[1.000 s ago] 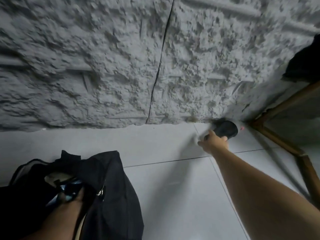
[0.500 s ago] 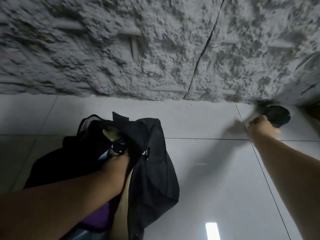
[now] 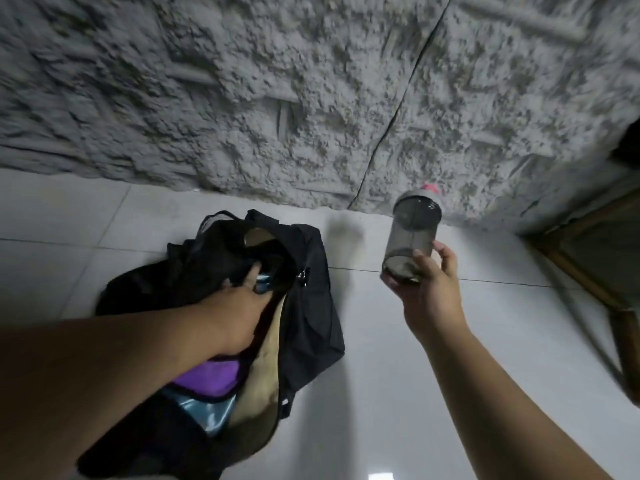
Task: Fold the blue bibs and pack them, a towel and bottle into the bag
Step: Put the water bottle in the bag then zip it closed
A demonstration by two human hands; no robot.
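Observation:
A black bag [image 3: 311, 306] lies open on the pale tiled floor. My left hand [image 3: 242, 299] reaches into its mouth, fingers on the bag's inner edge, holding it open. Inside I see a purple towel [image 3: 207, 375] and blue bib fabric [image 3: 204, 410] below my forearm. My right hand [image 3: 429, 292] holds a smoky transparent bottle [image 3: 412, 237] by its base, lifted off the floor to the right of the bag, its grey lid with a pink tip pointing away from me.
A rough grey stone wall [image 3: 311, 98] runs along the far side. A wooden frame [image 3: 581, 271] stands at the right edge. Pale floor tiles [image 3: 381, 375] lie between the bag and my right arm.
My right hand has lifted the bottle off the floor by the wall and brought it nearer and leftward, toward the bag. My left hand stays in the bag's mouth.

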